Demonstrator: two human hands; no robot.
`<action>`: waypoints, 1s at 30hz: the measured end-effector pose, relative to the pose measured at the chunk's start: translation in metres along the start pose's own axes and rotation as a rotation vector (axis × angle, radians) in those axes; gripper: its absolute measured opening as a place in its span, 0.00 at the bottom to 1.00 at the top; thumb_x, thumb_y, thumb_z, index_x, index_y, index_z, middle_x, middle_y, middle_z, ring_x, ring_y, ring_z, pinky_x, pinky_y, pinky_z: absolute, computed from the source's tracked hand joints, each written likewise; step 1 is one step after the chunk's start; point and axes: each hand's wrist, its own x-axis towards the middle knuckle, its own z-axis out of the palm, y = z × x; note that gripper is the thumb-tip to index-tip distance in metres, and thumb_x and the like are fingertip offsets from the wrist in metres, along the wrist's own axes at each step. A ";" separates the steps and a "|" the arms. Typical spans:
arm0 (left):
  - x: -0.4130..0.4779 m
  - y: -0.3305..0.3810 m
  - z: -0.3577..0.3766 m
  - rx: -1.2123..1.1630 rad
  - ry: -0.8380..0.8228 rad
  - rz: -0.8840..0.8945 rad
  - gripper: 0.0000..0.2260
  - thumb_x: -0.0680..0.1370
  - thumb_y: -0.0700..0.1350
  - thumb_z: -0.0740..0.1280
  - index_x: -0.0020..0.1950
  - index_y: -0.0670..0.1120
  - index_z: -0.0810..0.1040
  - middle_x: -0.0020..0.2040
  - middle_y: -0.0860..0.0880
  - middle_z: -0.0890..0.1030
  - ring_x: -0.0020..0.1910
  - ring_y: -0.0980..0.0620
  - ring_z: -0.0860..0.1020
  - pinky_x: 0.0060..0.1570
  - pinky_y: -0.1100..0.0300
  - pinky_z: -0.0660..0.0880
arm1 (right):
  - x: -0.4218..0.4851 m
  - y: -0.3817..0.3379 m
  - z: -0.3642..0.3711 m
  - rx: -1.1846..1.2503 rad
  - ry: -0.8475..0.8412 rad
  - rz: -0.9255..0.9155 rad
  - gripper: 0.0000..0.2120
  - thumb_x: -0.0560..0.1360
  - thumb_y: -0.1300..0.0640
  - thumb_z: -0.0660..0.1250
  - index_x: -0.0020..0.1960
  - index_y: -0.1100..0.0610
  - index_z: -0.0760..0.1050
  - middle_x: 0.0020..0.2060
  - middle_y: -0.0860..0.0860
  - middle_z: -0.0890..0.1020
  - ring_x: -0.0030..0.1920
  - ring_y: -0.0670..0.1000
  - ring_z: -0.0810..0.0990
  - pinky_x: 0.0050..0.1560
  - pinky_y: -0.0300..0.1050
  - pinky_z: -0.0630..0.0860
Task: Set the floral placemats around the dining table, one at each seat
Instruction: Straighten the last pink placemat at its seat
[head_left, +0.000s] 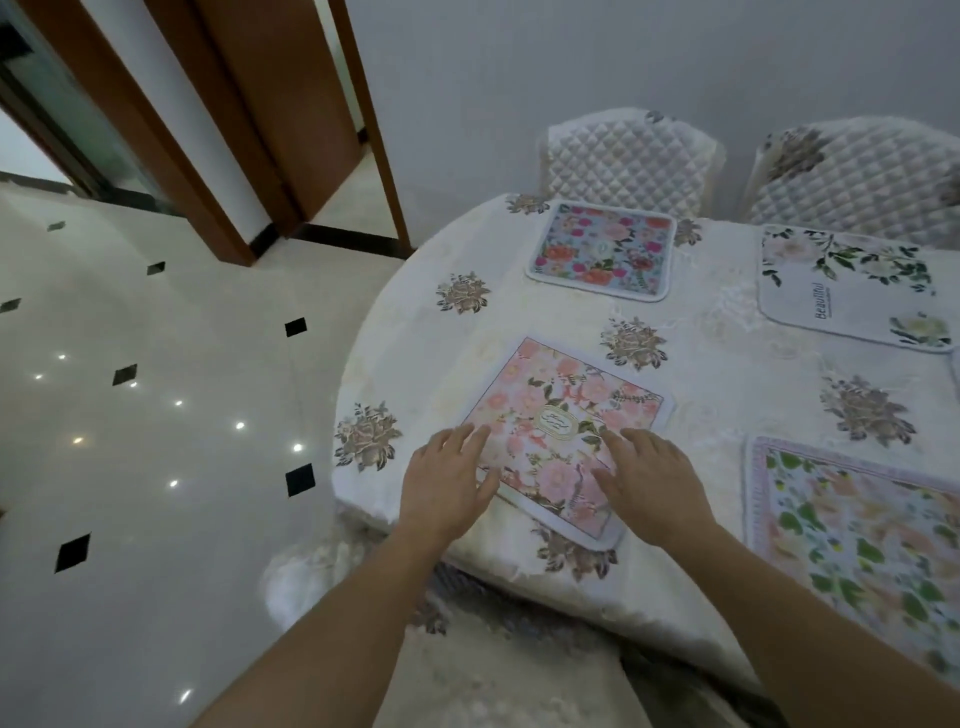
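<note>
A pink floral placemat (558, 410) lies flat near the round table's front-left edge. My left hand (449, 480) rests flat on its near left corner, fingers straight. My right hand (652, 483) lies flat on its near right side, fingers spread. A blue-and-red floral placemat (602, 249) sits at the far side before a chair. A white placemat with green leaves (852, 291) lies at the far right. A green-and-peach floral placemat (862, 540) lies at the near right, cut off by the frame.
The table (426, 343) wears a cream cloth with embroidered roses that hangs over the edge. Two quilted chairs (628, 156) stand against the far wall. Glossy tiled floor (156, 415) spreads to the left, with wooden door frames (249, 130) beyond.
</note>
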 end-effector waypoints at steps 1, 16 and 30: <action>0.008 -0.011 0.003 -0.020 -0.019 0.013 0.26 0.79 0.60 0.56 0.74 0.51 0.66 0.71 0.50 0.72 0.69 0.48 0.70 0.63 0.49 0.72 | 0.005 -0.009 0.002 -0.002 -0.004 0.024 0.24 0.79 0.42 0.56 0.71 0.52 0.68 0.66 0.55 0.75 0.67 0.57 0.72 0.67 0.54 0.69; 0.120 -0.061 0.054 -0.129 -0.052 0.125 0.21 0.78 0.58 0.63 0.65 0.47 0.74 0.63 0.48 0.77 0.58 0.45 0.76 0.52 0.51 0.77 | 0.037 -0.028 0.026 0.137 -0.060 0.522 0.23 0.79 0.49 0.59 0.72 0.55 0.64 0.62 0.57 0.74 0.58 0.58 0.75 0.51 0.52 0.77; 0.166 -0.048 0.066 -0.388 -0.123 -0.128 0.20 0.78 0.55 0.65 0.64 0.43 0.72 0.55 0.44 0.75 0.52 0.45 0.74 0.51 0.53 0.70 | 0.057 -0.010 0.064 0.689 0.147 1.107 0.25 0.77 0.49 0.65 0.68 0.61 0.67 0.59 0.60 0.76 0.58 0.61 0.76 0.54 0.53 0.73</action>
